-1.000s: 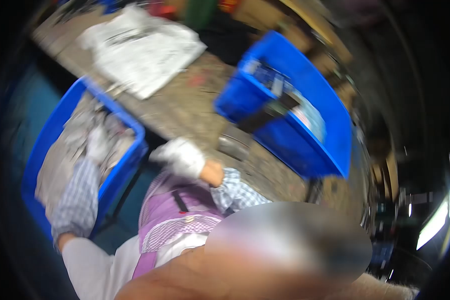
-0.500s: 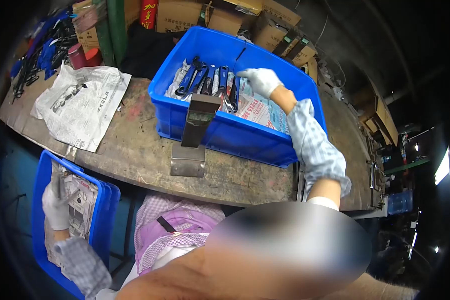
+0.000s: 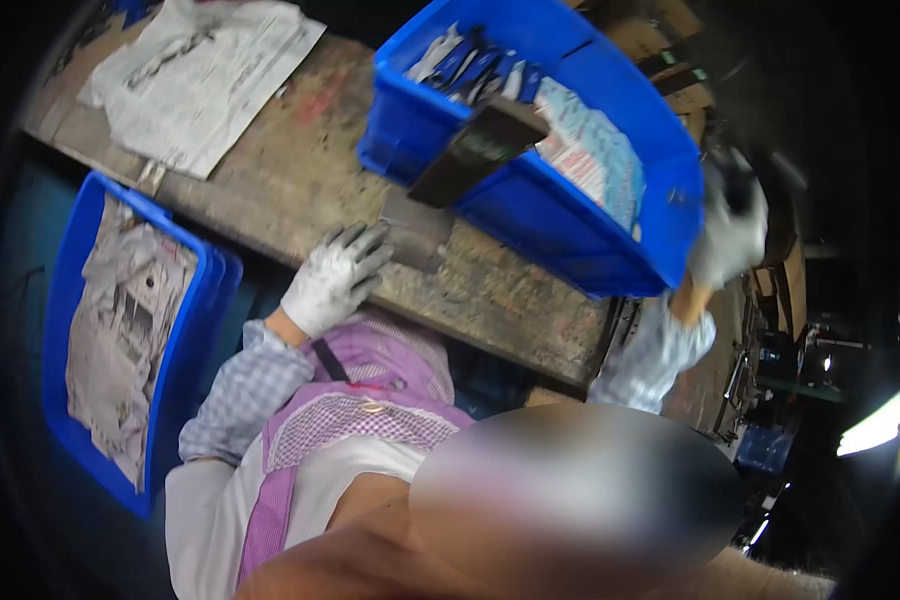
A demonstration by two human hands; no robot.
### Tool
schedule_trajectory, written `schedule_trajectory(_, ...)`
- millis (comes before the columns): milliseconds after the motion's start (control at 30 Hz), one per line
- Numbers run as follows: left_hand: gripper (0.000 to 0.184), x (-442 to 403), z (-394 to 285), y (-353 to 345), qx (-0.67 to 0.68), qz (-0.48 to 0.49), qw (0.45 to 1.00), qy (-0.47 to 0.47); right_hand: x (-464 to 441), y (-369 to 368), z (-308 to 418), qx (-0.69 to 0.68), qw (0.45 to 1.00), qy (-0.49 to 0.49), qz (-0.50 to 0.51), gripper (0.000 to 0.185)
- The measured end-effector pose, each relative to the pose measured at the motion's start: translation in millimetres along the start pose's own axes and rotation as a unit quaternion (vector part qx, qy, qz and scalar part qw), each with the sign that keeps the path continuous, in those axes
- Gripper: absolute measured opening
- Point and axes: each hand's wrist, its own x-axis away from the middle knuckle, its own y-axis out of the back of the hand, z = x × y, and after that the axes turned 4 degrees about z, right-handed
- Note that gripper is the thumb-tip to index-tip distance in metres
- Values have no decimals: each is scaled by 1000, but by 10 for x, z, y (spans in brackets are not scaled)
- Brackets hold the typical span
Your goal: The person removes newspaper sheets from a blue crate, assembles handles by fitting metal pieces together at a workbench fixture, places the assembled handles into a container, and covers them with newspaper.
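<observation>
My left hand (image 3: 338,280), in a white glove, rests at the bench's front edge with its fingers spread and nothing seen in them. Just past its fingertips is the foot of a dark metal post (image 3: 480,150). My right hand (image 3: 730,230), gloved too, is smeared by motion beyond the right end of a big blue bin (image 3: 570,245). A dark patch shows at its fingers; whether it is a held thing cannot be made out. Inside that bin, several tools with blue and black handles (image 3: 475,70) lie beside printed paper (image 3: 590,150).
A second blue bin (image 3: 185,330), lined with crumpled newspaper (image 3: 120,350), stands lower at the left. Another newspaper sheet (image 3: 195,85) lies on the worn workbench (image 3: 315,120). Cardboard boxes (image 3: 660,45) are stacked behind the big bin.
My left hand has left the lower bin and come right onto the bench edge. My right hand has gone from inside the big bin to beyond its right end. The view has shifted and tilted.
</observation>
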Motion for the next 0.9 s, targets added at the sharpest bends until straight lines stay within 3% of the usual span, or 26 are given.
schedule_trajectory(33,40,58,83,-45,6,1,1000,-13,243,62,140,-207,972,-112,-10,16)
schedule_trajectory(67,34,73,100,-45,49,-47,998,-9,520,-5,228,-235,965,-99,61,15)
schedule_trajectory(167,27,127,63,-63,22,-101,991,87,1357,-667,655,-193,909,-297,218,15)
schedule_trajectory(200,22,88,73,-109,17,-170,982,77,1590,-944,527,-153,904,-284,282,19)
schedule_trajectory(233,22,65,88,-113,37,-173,980,90,1705,-1210,570,-201,911,-248,261,20)
schedule_trajectory(300,20,55,116,-108,80,-180,973,119,1775,-1477,551,-311,872,-281,254,14)
schedule_trajectory(367,19,58,127,-76,100,-161,972,142,1738,-1530,472,-299,893,-224,250,14)
schedule_trajectory(567,20,-88,77,-104,77,-156,970,171,1665,-1653,627,-325,862,-312,231,22)
schedule_trajectory(733,22,-199,35,-143,44,-121,977,171,1683,-1693,479,-206,926,-182,260,18)
schedule_trajectory(833,25,-217,70,-183,6,-174,976,129,1681,-1725,439,-254,901,-224,269,21)
schedule_trajectory(900,36,-328,-81,-141,45,-98,964,243,1669,-1669,276,-301,874,-239,297,29)
